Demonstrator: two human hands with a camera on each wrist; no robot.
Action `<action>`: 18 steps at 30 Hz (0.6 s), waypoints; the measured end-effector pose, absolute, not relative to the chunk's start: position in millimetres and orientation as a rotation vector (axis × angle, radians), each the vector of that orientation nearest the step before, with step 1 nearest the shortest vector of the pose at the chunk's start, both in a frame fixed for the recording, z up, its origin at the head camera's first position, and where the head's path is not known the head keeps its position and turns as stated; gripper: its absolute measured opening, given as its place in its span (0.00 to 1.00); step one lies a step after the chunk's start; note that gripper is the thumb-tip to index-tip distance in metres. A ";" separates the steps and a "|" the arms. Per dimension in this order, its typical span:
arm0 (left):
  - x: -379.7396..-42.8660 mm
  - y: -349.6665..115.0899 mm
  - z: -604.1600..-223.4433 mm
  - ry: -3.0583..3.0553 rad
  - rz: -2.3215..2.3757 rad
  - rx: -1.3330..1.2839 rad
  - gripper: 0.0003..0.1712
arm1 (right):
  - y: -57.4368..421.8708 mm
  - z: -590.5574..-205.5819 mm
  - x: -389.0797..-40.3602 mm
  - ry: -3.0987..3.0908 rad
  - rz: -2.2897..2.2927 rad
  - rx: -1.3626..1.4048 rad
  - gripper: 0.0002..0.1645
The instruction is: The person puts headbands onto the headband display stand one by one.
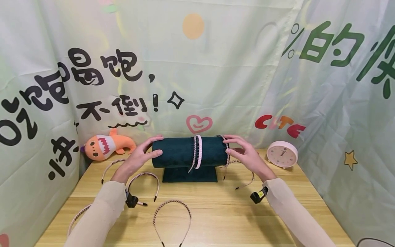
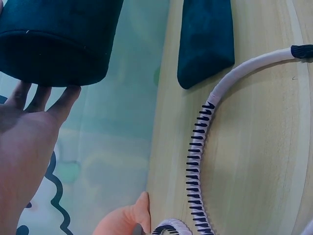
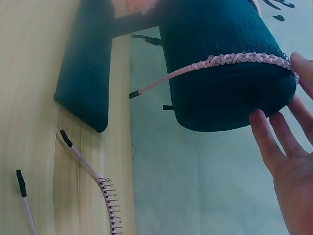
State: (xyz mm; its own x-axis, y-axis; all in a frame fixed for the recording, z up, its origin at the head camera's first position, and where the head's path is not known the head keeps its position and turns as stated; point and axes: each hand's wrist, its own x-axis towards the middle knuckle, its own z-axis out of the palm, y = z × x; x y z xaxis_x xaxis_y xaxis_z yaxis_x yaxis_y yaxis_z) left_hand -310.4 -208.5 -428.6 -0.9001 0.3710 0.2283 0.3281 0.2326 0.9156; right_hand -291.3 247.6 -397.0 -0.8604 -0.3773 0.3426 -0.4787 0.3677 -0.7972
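Observation:
A dark green velvet headband stand, a padded roll on a flat foot, stands at the back of the wooden table. My left hand touches the roll's left end, thumb in front and fingers higher up; in the left wrist view its fingers look fairly straight. At the right end is my right hand, its straight fingers on the roll's end and edge. A pink braided headband sits round that edge, beside a fingertip. Two headbands, one a plain pink one, circle the roll's middle.
Several headbands lie on the table, including a beaded one in front and a pink one with dark teeth at the left. An orange plush toy sits back left, a round pink clock back right. Printed cloth encloses the table.

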 end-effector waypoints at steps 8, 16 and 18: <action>-309.1 -208.4 -427.3 2.431 1.800 0.680 0.32 | 236.8 -398.5 -296.9 -2.485 1.515 0.841 0.22; -310.8 -208.0 -428.7 2.426 1.802 0.697 0.32 | 226.0 -401.5 -301.2 -2.480 1.469 0.816 0.21; -310.7 -208.1 -428.3 2.429 1.801 0.699 0.32 | 223.0 -401.5 -301.6 -2.479 1.464 0.812 0.21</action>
State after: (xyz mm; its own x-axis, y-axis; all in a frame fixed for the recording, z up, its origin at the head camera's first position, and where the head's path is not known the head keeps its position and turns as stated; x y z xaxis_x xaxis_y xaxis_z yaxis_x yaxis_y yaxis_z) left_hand -310.7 -208.1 -428.3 -0.8978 0.3748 0.2313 0.3302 0.2254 0.9166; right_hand -301.6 223.0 -401.5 -0.8422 -0.3743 0.3881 -0.5206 0.3771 -0.7660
